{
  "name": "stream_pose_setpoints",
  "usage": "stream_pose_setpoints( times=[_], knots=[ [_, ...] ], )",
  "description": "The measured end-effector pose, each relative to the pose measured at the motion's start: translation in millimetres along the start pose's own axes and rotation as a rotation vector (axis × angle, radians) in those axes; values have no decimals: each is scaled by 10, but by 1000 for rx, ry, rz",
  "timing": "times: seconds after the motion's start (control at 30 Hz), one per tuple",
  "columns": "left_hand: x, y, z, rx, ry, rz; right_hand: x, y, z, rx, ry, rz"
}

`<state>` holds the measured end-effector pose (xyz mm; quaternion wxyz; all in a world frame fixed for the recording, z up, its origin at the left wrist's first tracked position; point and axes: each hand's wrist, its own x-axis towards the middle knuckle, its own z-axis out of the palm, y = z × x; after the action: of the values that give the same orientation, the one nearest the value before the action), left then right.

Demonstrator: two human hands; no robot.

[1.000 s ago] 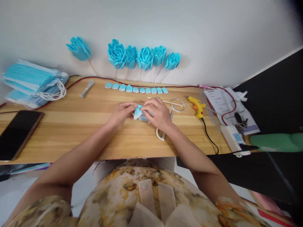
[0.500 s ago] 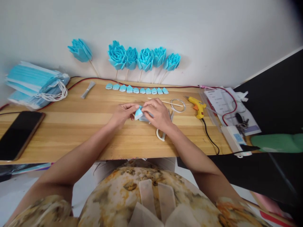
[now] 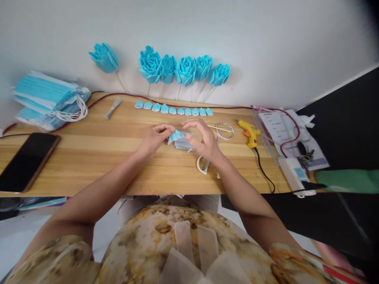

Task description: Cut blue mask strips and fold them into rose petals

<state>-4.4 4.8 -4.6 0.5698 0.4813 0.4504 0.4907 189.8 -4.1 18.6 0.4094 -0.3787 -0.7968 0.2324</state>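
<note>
My left hand (image 3: 156,138) pinches a small folded piece of blue mask fabric (image 3: 174,136) over the middle of the table. Just to its right, my right hand (image 3: 204,140) has thumb and fingers spread apart, with nothing held between them. Beneath and between the hands lies a pale stack of mask material (image 3: 184,144). White-handled scissors (image 3: 202,165) lie under my right wrist, partly covered by it. Behind the hands runs a row of several folded blue petals (image 3: 172,110).
Blue fabric flowers on sticks (image 3: 186,71) lean along the wall. A pack of masks (image 3: 47,96) and a phone (image 3: 28,161) lie left. To the right are a wire coil (image 3: 224,137), a yellow glue gun (image 3: 250,132) with its cord, papers and a power strip (image 3: 296,177).
My right hand has let go of the blue piece, its fingers opening and moving slightly right. The left hand still holds the piece, and more of the pale stack shows.
</note>
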Motion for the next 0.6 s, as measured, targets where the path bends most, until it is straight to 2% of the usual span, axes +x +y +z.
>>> stream_pose_setpoints(
  times=[0.1,0.2,0.37,0.6],
  knots=[
    [-19,31,4,9,-1,41,11,21,-8,220,4,249],
    [-36,57,13,13,-21,74,25,39,20,298,-85,382],
    [-48,69,25,58,-34,98,31,-1,74,237,-211,391],
    [-71,74,26,117,-49,131,23,4,104,198,-171,421]
  ],
)
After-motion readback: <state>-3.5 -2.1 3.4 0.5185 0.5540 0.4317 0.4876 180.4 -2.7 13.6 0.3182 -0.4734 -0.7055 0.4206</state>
